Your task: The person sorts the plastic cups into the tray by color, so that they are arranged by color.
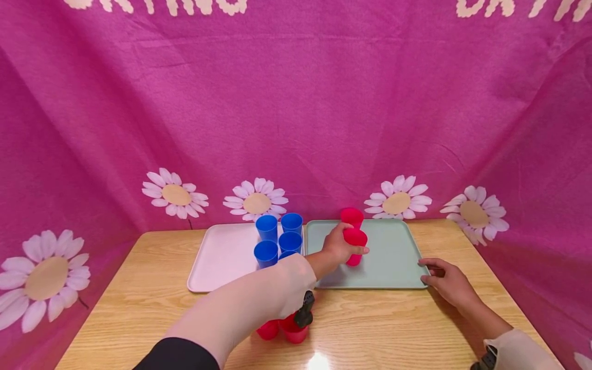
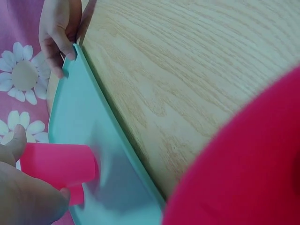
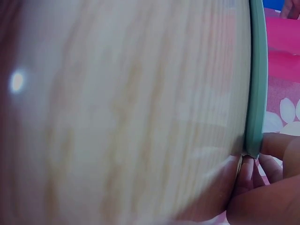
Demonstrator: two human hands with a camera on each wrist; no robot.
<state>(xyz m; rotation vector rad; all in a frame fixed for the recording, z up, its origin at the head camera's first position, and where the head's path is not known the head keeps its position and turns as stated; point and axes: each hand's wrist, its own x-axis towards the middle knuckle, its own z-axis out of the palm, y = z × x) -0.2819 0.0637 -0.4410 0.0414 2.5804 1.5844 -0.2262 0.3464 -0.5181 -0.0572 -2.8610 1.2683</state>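
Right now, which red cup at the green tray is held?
The front red cup, gripped by the left hand; the rear cup stands behind, toward the curtain.

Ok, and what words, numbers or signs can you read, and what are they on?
Pink cloth, top left: cream letters, tops cut off, so I can't read them for sure.
Pink cloth, top right: more cream letters, cut off too.
Red cups, blue cups, green tray, white tray: no writing that I can see.
Black gadget: too small to tell.
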